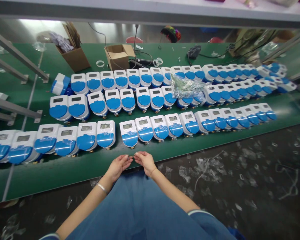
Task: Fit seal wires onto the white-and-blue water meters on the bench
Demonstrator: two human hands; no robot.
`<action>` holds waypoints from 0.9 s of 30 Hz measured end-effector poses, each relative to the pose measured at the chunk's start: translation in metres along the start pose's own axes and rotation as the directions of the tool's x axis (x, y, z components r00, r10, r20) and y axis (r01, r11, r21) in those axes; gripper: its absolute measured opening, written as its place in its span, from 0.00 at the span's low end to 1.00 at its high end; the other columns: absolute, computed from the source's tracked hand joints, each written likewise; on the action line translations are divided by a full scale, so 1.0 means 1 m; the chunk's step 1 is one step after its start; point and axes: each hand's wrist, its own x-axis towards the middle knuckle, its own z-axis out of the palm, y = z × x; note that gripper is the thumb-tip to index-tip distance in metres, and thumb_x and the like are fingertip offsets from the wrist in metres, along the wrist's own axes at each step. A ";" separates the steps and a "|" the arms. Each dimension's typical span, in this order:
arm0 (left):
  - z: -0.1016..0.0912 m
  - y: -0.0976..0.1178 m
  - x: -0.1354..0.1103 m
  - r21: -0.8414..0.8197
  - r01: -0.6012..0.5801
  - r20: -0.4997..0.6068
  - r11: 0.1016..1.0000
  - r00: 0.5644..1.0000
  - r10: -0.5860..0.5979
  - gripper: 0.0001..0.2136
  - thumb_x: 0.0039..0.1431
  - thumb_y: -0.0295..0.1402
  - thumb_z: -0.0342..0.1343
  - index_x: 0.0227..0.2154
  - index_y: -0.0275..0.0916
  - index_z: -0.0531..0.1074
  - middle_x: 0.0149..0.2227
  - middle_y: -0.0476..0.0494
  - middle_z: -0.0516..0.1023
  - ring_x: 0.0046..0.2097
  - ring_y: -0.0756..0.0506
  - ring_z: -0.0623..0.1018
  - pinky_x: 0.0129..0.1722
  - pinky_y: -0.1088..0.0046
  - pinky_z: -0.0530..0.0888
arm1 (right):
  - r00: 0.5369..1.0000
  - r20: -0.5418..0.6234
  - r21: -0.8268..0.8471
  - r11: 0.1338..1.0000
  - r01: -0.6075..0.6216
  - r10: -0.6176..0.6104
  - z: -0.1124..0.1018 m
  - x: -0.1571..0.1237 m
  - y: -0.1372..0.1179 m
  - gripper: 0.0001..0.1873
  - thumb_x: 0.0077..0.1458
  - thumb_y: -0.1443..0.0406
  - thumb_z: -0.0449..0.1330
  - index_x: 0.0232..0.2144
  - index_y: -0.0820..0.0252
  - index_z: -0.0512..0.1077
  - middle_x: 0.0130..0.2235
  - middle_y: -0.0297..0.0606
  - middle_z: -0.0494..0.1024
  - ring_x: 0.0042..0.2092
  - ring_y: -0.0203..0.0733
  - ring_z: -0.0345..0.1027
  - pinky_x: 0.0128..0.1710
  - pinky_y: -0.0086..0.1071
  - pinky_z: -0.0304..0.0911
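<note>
My left hand (119, 166) and my right hand (145, 162) meet at the front edge of the green bench (90, 173). Thumb and fingertips are pinched together on each, close to a tiny dark piece too small to name. Just beyond them stands a blue-and-white water meter (129, 134) with a small grey display and a blue lid. Another meter (106, 134) sits to its left, with a narrow gap between the two. Neither hand touches a meter.
Several rows of similar meters (113, 101) cover the bench. A clear plastic bag of small green items (186, 87) lies on them. Behind stand open cardboard boxes (118, 56) and cables. Overhead runs a shelf (150, 13); plastic scraps (210, 170) litter the floor.
</note>
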 end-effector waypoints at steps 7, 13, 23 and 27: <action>-0.003 -0.008 0.005 -0.124 0.026 0.007 0.992 1.000 -0.025 0.05 0.55 0.29 0.58 0.32 0.32 0.75 0.41 0.38 0.78 0.40 0.48 0.78 0.44 0.74 0.74 | 0.985 -0.035 -0.134 0.977 0.165 -0.171 0.005 -0.002 0.001 0.15 0.38 0.62 0.67 0.27 0.65 0.70 0.27 0.38 0.77 0.34 0.40 0.75 0.34 0.31 0.68; -0.004 -0.010 0.006 -0.118 0.024 0.026 0.993 0.999 -0.021 0.05 0.54 0.30 0.59 0.33 0.33 0.76 0.41 0.38 0.78 0.41 0.48 0.78 0.46 0.74 0.74 | 0.958 -0.024 -0.241 0.932 0.271 -0.285 0.004 0.000 0.003 0.14 0.39 0.60 0.66 0.27 0.64 0.71 0.27 0.39 0.77 0.32 0.40 0.73 0.34 0.32 0.68; 0.000 -0.008 0.002 -0.107 0.001 -0.008 0.994 1.000 -0.002 0.05 0.53 0.30 0.60 0.32 0.33 0.76 0.39 0.38 0.79 0.41 0.48 0.78 0.46 0.73 0.74 | 0.908 0.014 -0.393 0.833 0.389 -0.418 -0.002 0.011 0.010 0.13 0.42 0.58 0.64 0.26 0.63 0.72 0.27 0.39 0.78 0.30 0.40 0.71 0.33 0.33 0.67; 0.001 -0.007 0.001 -0.113 0.011 -0.022 0.994 1.000 -0.013 0.05 0.54 0.29 0.60 0.31 0.33 0.76 0.37 0.38 0.79 0.40 0.48 0.78 0.45 0.74 0.74 | 0.902 0.017 -0.410 0.819 0.400 -0.432 -0.003 0.011 0.010 0.13 0.43 0.58 0.64 0.26 0.62 0.72 0.27 0.39 0.77 0.30 0.40 0.71 0.34 0.32 0.66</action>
